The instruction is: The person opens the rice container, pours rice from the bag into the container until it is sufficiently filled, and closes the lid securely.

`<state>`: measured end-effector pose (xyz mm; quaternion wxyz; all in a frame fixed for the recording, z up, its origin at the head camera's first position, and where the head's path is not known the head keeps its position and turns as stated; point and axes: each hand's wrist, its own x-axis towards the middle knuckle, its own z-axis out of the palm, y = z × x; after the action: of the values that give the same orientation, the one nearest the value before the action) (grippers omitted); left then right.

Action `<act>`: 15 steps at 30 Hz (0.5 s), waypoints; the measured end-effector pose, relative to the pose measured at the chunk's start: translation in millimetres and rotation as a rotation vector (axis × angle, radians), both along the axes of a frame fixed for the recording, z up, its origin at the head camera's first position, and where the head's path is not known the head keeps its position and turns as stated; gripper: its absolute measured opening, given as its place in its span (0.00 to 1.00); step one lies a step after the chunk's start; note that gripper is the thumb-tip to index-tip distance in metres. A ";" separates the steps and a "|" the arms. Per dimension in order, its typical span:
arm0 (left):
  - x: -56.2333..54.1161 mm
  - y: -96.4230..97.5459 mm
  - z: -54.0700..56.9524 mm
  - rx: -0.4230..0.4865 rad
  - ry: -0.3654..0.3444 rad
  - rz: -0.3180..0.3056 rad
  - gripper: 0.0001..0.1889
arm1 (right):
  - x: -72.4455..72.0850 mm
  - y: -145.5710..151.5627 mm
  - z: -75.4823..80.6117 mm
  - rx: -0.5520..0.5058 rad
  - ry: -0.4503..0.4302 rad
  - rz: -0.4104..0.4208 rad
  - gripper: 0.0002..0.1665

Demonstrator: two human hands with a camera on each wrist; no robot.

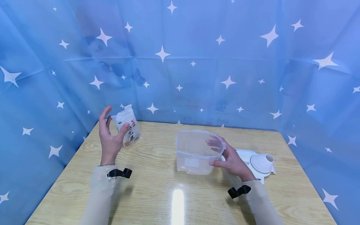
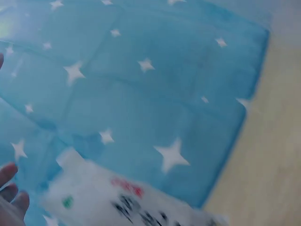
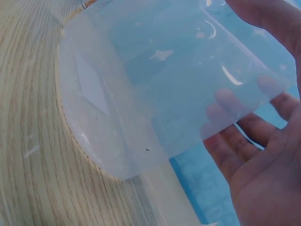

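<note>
My right hand (image 1: 232, 161) grips the right side of a clear plastic container (image 1: 191, 164), its thumb on the near side and its fingers behind the wall. The container stands with its mouth up, and a pale label (image 3: 91, 84) shows through it. At the back left, my left hand (image 1: 111, 140) is raised with fingers and thumb spread wide beside a white rice bag (image 1: 127, 120). Red and black characters are printed on the bag, which tilts to the left. The thumb overlaps the bag in the head view; in the left wrist view the fingertips (image 2: 8, 174) show apart from it.
To the right of the container lies a white plastic lid (image 1: 247, 153) with a round raised spout (image 1: 262, 162), partly hidden by the right hand. A blue curtain (image 1: 197, 72) with white stars surrounds the back and sides of the wooden table (image 1: 152, 193).
</note>
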<state>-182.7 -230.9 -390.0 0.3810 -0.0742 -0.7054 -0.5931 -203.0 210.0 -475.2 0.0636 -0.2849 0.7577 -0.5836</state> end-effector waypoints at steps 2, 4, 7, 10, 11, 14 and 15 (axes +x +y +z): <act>-0.6 -7.0 -8.8 0.004 -0.091 0.035 0.43 | -0.3 -1.0 0.7 -0.005 -0.004 0.002 0.58; -7.5 -17.1 -24.1 0.015 -0.171 0.054 0.44 | -0.4 -1.5 1.3 -0.006 -0.005 0.002 0.58; -16.2 -29.2 -45.0 0.038 -0.289 0.047 0.47 | -0.9 -1.9 1.4 -0.007 -0.012 0.003 0.58; -24.7 -37.6 -64.5 0.056 -0.389 0.028 0.48 | -1.1 -2.0 1.4 -0.007 -0.013 0.006 0.58; -26.4 -38.7 -68.6 0.065 -0.407 0.015 0.48 | -1.3 -1.9 1.1 -0.009 -0.011 0.009 0.58; -33.1 -41.8 -79.9 0.086 -0.452 -0.016 0.47 | -1.2 -1.8 0.2 -0.013 -0.001 0.017 0.58; -34.5 -42.1 -82.2 0.092 -0.466 -0.025 0.46 | -1.1 -1.9 -0.3 -0.014 0.002 0.018 0.58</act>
<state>-217.3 -273.0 -472.1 0.2035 0.0731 -0.7454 -0.6305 -204.1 208.2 -475.5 0.0660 -0.2926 0.7512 -0.5880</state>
